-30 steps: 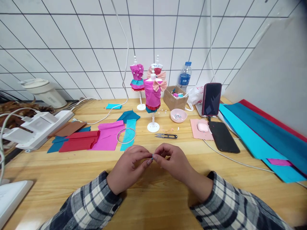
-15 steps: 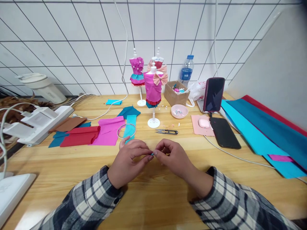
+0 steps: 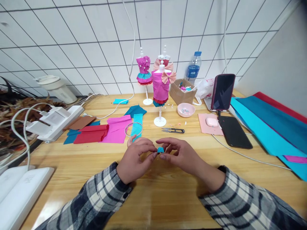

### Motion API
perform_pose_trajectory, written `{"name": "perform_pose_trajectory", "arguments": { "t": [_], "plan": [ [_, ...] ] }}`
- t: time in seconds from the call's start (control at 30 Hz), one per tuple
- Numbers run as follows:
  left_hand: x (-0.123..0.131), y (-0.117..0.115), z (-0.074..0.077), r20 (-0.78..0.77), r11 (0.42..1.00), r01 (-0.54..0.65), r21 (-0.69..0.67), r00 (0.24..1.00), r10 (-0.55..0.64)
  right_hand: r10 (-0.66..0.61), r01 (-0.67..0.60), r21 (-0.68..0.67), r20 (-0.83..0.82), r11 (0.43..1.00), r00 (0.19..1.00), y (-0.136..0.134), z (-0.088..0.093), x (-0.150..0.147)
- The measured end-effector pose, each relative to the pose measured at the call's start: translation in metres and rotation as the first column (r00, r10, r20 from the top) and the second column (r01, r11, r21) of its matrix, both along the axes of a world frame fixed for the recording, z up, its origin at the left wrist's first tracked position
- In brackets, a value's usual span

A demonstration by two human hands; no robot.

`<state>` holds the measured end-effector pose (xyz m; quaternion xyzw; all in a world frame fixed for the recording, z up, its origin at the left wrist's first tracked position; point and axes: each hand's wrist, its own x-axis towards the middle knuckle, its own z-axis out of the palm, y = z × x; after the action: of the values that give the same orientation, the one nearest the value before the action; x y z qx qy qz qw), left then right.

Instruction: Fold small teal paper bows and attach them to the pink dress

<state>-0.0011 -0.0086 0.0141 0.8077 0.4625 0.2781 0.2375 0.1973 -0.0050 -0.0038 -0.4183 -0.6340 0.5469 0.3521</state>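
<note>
A small gathered piece of blue crepe paper (image 3: 160, 149) is pinched between the thumb and index finger of my left hand (image 3: 137, 158), low over the wooden table. Close on its other side is my right hand (image 3: 183, 156), thumb and fingers apart around the piece; whether a fingertip touches it I cannot tell. Beyond the hands lie black thread snips (image 3: 176, 130). A small dress form (image 3: 160, 86) in a magenta paper dress with a peach bow stands behind them. Left of it a metal ring (image 3: 125, 130) rests on a light blue strip (image 3: 137, 123).
Folded red paper (image 3: 92, 133) and magenta paper (image 3: 117, 135) lie at the left by a power strip (image 3: 57, 127). A pink bowl of beads (image 3: 186, 110), a cardboard box (image 3: 183, 92) and a water bottle (image 3: 193, 68) stand behind. Phones (image 3: 235, 131) and a cable are at the right.
My right hand's fingers have parted from their pinch, so more of the blue piece shows. My left hand keeps hold of it. The whole view has shifted slightly.
</note>
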Motion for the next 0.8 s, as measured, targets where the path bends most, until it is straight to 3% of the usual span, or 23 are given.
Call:
{"name": "perform_pose_trajectory", "arguments": {
  "t": [0.17, 0.4, 0.5, 0.67, 0.8],
  "plan": [
    [0.001, -0.001, 0.0, -0.015, 0.998, 0.063, -0.01, 0.998, -0.064, 0.025, -0.027, 0.04, 0.045, 0.999, 0.999, 0.001, 0.002, -0.001],
    [-0.002, 0.003, 0.001, -0.08, 0.985, 0.165, 0.05, 0.984, -0.161, 0.051, -0.051, -0.014, 0.058, 0.999, 0.997, 0.006, 0.004, 0.006],
    [-0.004, 0.004, 0.002, -0.111, 0.977, 0.195, 0.082, 0.976, -0.186, 0.045, -0.049, 0.049, 0.083, 0.998, 0.996, 0.007, 0.003, 0.01],
    [-0.005, 0.004, 0.001, -0.142, 0.975, 0.204, 0.087, 0.971, -0.191, 0.12, -0.15, 0.21, 0.152, 0.966, 0.981, 0.002, 0.0, 0.008],
    [-0.005, 0.004, 0.001, -0.137, 0.975, 0.211, 0.061, 0.97, -0.201, 0.068, -0.106, 0.196, 0.188, 0.975, 0.98, 0.001, 0.0, 0.006]
  ]
}}
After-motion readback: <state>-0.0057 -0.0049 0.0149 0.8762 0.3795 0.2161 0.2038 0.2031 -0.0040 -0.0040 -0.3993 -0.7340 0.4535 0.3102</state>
